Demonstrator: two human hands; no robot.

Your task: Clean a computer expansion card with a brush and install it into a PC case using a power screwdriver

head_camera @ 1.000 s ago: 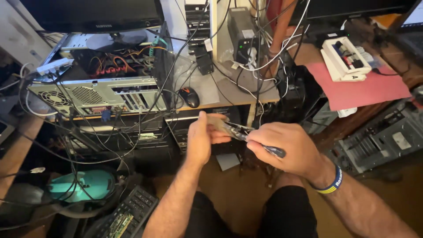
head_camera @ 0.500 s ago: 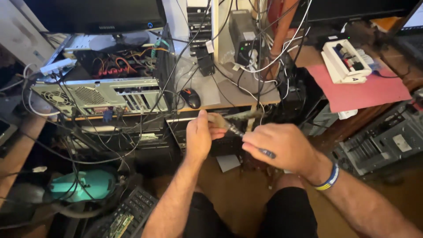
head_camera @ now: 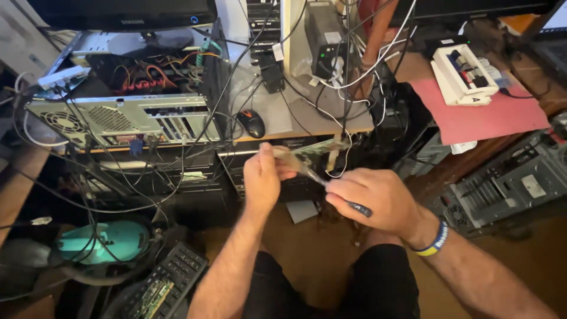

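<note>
Nearest, the right hand point(head_camera: 378, 198) is closed around a dark-handled screwdriver point(head_camera: 339, 195) whose tip meets the narrow green circuit card point(head_camera: 310, 150) that the left hand point(head_camera: 261, 180) pinches at one end, in mid-air over the lap. If the tip slips off, it could gouge the card or jab the left fingers. Beyond, dangling black cables point(head_camera: 331, 112) off the cluttered wooden table point(head_camera: 313, 127) could snag the card.
</note>
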